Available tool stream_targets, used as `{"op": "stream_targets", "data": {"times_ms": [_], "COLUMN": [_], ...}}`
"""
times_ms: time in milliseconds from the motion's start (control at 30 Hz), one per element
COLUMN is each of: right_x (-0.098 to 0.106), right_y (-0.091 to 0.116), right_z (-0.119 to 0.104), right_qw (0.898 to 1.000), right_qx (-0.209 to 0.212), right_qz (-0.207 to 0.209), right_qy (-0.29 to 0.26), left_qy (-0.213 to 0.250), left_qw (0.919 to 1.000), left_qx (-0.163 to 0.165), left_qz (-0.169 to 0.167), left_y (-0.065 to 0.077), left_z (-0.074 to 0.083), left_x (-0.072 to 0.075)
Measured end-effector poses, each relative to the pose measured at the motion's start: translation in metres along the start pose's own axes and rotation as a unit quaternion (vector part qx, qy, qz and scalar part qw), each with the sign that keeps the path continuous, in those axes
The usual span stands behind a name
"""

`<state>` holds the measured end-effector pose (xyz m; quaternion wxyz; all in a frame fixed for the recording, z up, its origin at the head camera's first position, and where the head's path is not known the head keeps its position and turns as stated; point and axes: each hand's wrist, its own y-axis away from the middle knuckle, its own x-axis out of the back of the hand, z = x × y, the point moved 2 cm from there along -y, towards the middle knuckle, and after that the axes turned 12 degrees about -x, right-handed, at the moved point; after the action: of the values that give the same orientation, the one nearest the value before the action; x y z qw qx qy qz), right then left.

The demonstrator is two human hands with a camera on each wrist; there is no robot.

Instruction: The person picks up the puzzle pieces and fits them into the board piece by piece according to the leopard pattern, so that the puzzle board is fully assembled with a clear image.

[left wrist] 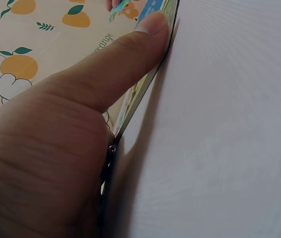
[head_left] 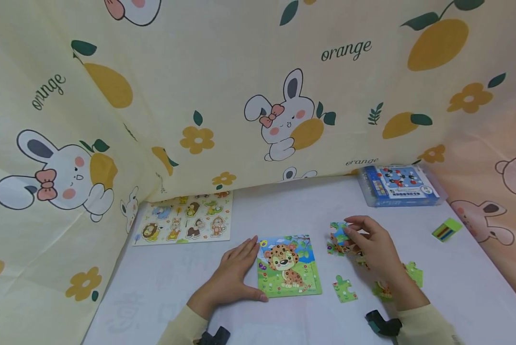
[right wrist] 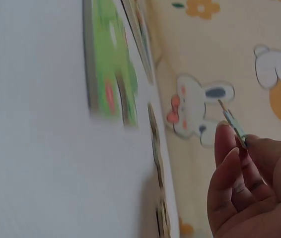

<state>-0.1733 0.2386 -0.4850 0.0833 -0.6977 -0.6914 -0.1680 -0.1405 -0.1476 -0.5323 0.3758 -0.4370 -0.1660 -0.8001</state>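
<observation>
A square board with a spotted leopard cub (head_left: 290, 266) lies flat on the table. My left hand (head_left: 234, 273) rests along the board's left side, fingers stretched out and thumb at its lower corner; in the left wrist view the thumb (left wrist: 130, 54) touches the edge. To the right, my right hand (head_left: 375, 249) pinches a blue and green jigsaw piece (head_left: 338, 234) between thumb and fingers, seen edge-on (right wrist: 235, 128) in the right wrist view. More pieces lie below and around that hand, among them a green one (head_left: 345, 289) beside the board and another (head_left: 414, 274) partly behind the wrist.
An animal picture board (head_left: 182, 223) lies at the back left. A blue-labelled plastic box (head_left: 400, 186) stands at the back right, with a small green block (head_left: 446, 230) in front of it. A patterned cloth (head_left: 223, 96) hangs along the table's back and sides.
</observation>
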Motion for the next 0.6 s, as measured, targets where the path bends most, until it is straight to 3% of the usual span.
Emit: {"op": "stream_targets", "data": {"times_ms": [600], "right_x": [-0.061], "right_y": [0.004], "right_z": [0.000], "right_qw": [0.995], "right_qx": [-0.048], "right_qz": [-0.079], "right_qy": [-0.034], "left_qy": [0.000], "left_qw": [1.0000], "left_qx": [0.003], "left_qz": [0.000], "left_y": [0.000], "left_z": [0.001], "left_x": [0.001]}}
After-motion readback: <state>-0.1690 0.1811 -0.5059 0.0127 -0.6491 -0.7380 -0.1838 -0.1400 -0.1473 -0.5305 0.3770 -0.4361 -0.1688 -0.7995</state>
